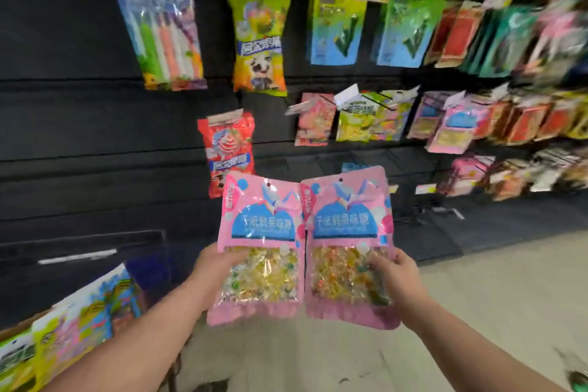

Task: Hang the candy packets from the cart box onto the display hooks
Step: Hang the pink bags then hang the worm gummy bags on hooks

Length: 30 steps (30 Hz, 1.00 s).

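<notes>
hands raised at the centre of the frame: on my remote feed, the left hand (216, 261) grips the left pink packet (261, 232) by its left edge, level with the clear window. the right hand (394, 270) grips the right pink packet (346, 229) by its right edge, thumb pressed on the front over the window. both packets stand upright, faces toward the camera, side by side with their inner edges touching or just overlapping; i cannot tell which. each shows a blue label panel, a paper-crane picture and a small hang hole at the top, with wrapped sweets visible through the lower half. they are held in the air in front of the dark display wall (79, 137), on no hook that i can make out. just behind the left pink packet's upper corner hangs a red packet (227, 149). higher, at upper centre, hangs a yellow-green packet (259, 41), with a packet of coloured tubes (162, 38) to its left and two blue-and-green packets (337, 29) to its right. at the middle right of the frame, rows of hung goods run off into blur; among them i see a matching pink packet (451, 127). in the lower left corner sits the cart box (12, 332), its cardboard rim just showing, with bright green and pink packets (82, 318) standing in it. pale floor (477, 296) fills the lower right.
</notes>
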### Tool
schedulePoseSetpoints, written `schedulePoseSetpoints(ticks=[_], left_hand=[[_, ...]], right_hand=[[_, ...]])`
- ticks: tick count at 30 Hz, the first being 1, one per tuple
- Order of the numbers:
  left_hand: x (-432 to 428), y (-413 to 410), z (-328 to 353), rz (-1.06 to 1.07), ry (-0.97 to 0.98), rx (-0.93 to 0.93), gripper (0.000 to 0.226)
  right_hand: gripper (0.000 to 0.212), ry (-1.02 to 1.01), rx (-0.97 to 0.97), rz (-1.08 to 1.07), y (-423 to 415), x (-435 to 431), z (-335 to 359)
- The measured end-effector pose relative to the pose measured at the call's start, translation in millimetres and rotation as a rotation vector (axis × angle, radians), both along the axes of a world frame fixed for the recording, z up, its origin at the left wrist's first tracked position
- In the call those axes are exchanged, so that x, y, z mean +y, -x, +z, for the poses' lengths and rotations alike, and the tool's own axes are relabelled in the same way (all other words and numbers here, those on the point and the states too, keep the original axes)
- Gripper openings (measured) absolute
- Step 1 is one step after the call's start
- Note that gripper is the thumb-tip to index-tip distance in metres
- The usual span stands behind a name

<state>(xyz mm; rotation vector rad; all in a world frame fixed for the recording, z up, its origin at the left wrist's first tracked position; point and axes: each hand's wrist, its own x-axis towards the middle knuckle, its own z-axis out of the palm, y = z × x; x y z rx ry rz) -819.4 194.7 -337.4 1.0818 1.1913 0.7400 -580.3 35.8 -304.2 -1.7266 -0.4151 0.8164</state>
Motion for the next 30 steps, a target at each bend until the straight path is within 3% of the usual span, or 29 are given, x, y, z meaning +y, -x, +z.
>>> schedulePoseSetpoints(ticks=[4,9,13,20,30], left_hand=[[-19.7,-63.0,26.0,-0.137,-0.009,0.011,0.017],[-27.1,-137.5,47.1,-0.297,-0.021,0.029,0.019],[-26.0,-199.3,46.2,-0.424,-0.033,0.006,0.017],[-7.4,-313.9,47.2,-0.535,0.007,-0.041,0.015],[23.2,-449.9,49.9,-0.650,0.075,-0.062,0.022]], right_hand=[[0.004,-0.045,-0.032,-0.126,-40.1,-50.4,17.2],[0.022,-0.091,-0.078,-0.288,-83.1,-89.6,25.4],[0.017,-0.068,-0.087,-0.396,-124.8,-110.8,24.3],[0.006,-0.057,-0.186,-0.506,-217.6,-108.3,48.2],[0.008,-0.006,-0.219,-0.602,-324.0,-94.0,37.9]])
